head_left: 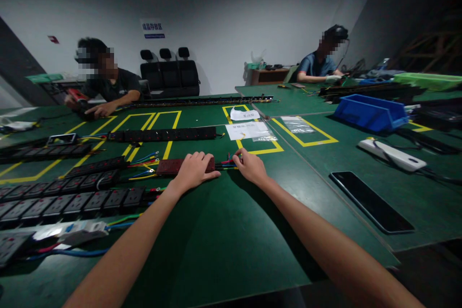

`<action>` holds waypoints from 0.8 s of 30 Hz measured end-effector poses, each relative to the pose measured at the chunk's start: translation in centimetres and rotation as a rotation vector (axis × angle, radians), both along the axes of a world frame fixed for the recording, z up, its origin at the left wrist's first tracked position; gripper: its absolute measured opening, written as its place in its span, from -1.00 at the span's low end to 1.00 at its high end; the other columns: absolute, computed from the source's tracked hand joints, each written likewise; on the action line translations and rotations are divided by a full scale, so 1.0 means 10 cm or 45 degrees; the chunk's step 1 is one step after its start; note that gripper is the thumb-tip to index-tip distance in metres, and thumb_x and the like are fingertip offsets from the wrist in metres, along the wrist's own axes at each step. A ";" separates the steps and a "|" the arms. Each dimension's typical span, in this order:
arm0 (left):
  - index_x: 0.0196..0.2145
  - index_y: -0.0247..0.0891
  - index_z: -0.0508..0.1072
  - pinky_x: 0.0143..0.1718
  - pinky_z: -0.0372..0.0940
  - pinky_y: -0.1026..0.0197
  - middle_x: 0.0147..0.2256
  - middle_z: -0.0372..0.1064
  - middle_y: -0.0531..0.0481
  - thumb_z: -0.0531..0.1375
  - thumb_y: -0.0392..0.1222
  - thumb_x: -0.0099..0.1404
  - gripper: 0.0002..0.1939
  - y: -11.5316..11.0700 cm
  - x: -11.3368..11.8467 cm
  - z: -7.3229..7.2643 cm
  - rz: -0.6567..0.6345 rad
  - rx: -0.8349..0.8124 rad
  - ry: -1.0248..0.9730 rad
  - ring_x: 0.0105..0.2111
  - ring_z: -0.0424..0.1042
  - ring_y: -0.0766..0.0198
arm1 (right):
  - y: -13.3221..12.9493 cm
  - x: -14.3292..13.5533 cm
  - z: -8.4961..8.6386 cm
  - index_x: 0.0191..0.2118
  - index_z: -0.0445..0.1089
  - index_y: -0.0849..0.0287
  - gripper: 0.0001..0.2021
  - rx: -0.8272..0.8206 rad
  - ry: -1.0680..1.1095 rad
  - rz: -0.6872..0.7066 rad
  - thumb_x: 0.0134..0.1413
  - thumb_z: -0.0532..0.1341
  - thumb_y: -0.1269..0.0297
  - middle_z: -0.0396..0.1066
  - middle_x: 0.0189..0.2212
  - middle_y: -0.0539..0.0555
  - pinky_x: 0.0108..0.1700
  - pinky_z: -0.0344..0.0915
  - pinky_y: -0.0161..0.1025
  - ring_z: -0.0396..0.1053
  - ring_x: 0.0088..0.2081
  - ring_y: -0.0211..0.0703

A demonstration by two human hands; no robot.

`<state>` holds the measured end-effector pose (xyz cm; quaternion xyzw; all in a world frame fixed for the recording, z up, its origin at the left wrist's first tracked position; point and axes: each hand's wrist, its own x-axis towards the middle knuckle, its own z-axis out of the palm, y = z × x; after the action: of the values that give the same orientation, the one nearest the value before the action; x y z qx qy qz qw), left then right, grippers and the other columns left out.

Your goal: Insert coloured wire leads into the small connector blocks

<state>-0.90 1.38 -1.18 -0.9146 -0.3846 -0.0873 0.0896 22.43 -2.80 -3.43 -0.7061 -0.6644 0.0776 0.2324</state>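
A dark red socket strip point(167, 167) lies on the green table in front of me. Across its right part rests my left hand point(195, 171), fingers over the far side and thumb along the near edge, gripping it. Coloured wires point(225, 165) come out of the strip's right end. My right hand point(250, 166) pinches these wires between thumb and fingertips; the exact wire ends are hidden by the fingers. Left of the strip, loose wires with ring terminals point(151, 171) stick out toward it.
Rows of black socket strips point(68, 204) fill the left side. A longer black strip point(166, 134) lies beyond my hands, near paper labels point(247, 131). At right are a phone point(371, 200), a white power strip point(391, 155) and a blue bin point(371, 113). Two people sit across the table.
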 end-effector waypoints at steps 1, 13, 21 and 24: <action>0.10 -0.27 0.40 -0.15 0.18 0.06 -0.10 0.44 -0.21 0.01 0.43 0.39 -0.28 0.00 0.00 0.00 0.000 0.006 0.007 -0.13 0.39 -0.04 | 0.00 0.00 0.00 -0.06 0.39 0.06 -0.74 0.005 0.005 -0.002 0.41 0.03 0.06 0.56 -0.30 0.05 -0.34 0.07 -0.25 0.47 -0.29 -0.08; 0.10 -0.28 0.41 -0.16 0.19 0.04 -0.09 0.43 -0.23 -0.01 0.45 0.39 -0.25 0.03 -0.01 -0.03 -0.007 0.006 -0.014 -0.14 0.39 -0.05 | -0.03 -0.01 -0.01 -0.06 0.41 0.05 -0.77 0.063 -0.090 0.120 0.40 0.07 0.10 0.55 -0.11 0.08 -0.27 0.14 -0.26 0.48 -0.16 -0.10; 0.11 -0.25 0.42 -0.16 0.19 0.04 -0.10 0.43 -0.22 -0.01 0.46 0.38 -0.26 0.04 -0.02 -0.04 -0.011 -0.010 -0.057 -0.13 0.38 -0.06 | -0.04 -0.01 0.01 -0.04 0.42 0.05 -0.75 0.040 -0.101 0.136 0.41 0.07 0.09 0.54 -0.09 0.09 -0.23 0.18 -0.27 0.47 -0.13 -0.09; 0.11 -0.26 0.42 -0.16 0.19 0.04 -0.09 0.43 -0.22 -0.01 0.46 0.38 -0.25 0.04 -0.02 -0.04 -0.013 0.000 -0.043 -0.13 0.39 -0.06 | -0.04 -0.01 0.00 -0.05 0.42 0.05 -0.76 0.043 -0.105 0.138 0.41 0.07 0.09 0.54 -0.09 0.08 -0.23 0.18 -0.27 0.48 -0.14 -0.09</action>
<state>-1.08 1.76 -1.62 -0.9149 -0.3814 -0.1031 0.0826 22.33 -3.25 -3.39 -0.6677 -0.7119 0.0497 0.2121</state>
